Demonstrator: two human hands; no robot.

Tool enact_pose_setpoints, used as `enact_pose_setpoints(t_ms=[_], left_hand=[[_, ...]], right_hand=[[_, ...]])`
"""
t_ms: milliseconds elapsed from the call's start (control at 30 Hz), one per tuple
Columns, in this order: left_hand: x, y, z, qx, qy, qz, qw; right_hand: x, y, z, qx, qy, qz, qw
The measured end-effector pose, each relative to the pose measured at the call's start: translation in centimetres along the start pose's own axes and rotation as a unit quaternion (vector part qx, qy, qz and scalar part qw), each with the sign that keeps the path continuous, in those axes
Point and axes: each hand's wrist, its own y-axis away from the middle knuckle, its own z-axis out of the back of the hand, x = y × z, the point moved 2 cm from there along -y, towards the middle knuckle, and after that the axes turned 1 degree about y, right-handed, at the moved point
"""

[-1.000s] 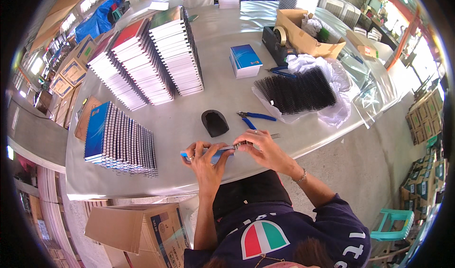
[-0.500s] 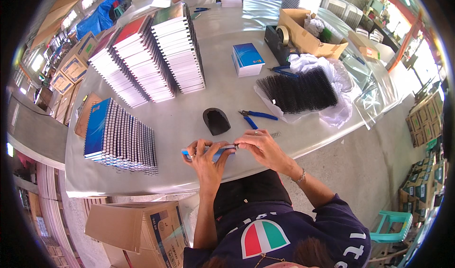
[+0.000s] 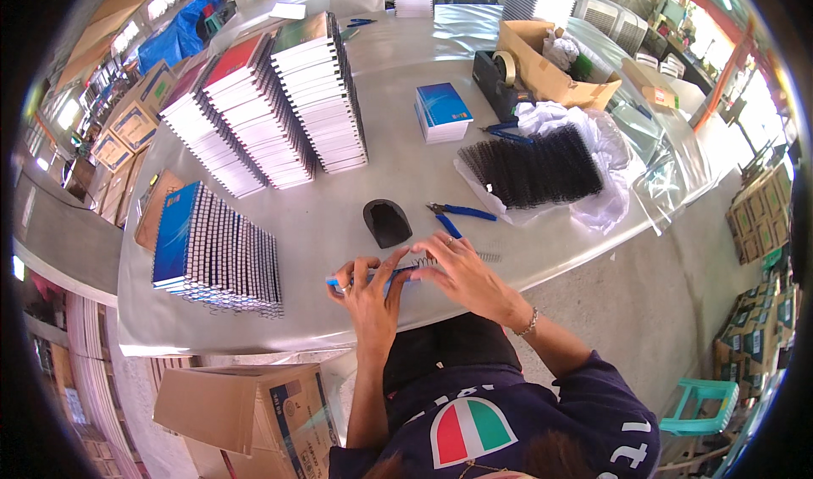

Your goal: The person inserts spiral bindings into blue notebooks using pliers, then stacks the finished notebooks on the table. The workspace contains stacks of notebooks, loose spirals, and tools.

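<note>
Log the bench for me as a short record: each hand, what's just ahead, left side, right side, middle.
Left hand: holding a small blue notebook
Right hand: fingers at a wire coil by the notebook's edge; exact grip unclear
Just ahead: dark hollow rounded piece; blue-handled cutters, handles apart
Left side: stack of spiral-bound blue books; three tall book stacks beyond
Right side: black coils on white wrapping; open cardboard box beyond
Middle: short blue-topped stack

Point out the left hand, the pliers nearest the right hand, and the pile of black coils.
Left hand [image 3: 370, 299], head view: back of the hand.
Pliers [image 3: 467, 210], head view: upper blue handle.
Black coils [image 3: 538, 170], head view: middle of the pile.
</note>
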Motion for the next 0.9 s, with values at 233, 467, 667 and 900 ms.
enact_pose_setpoints(t_ms=[233, 467, 667, 900], left_hand=[[-0.6, -0.6, 0.2, 0.012, -0.01, 0.009, 1.0], [-0.1, -0.4, 0.2, 0.019, -0.03, -0.004, 0.999], [0.7, -0.1, 1.5, -0.067, 0.126, 0.042, 0.989], [5.0, 1.2, 0.1, -0.041, 0.159, 0.036, 0.986]], right_hand=[[0.7, -0.4, -0.5, -0.032, 0.005, -0.002, 0.999], [0.1, -0.7, -0.8, -0.016, 0.067, 0.035, 0.997], [0.0, -1.1, -0.6, 0.057, 0.029, 0.052, 0.997], [-2.8, -4.4, -0.1, 0.219, -0.003, 0.193, 0.957]])
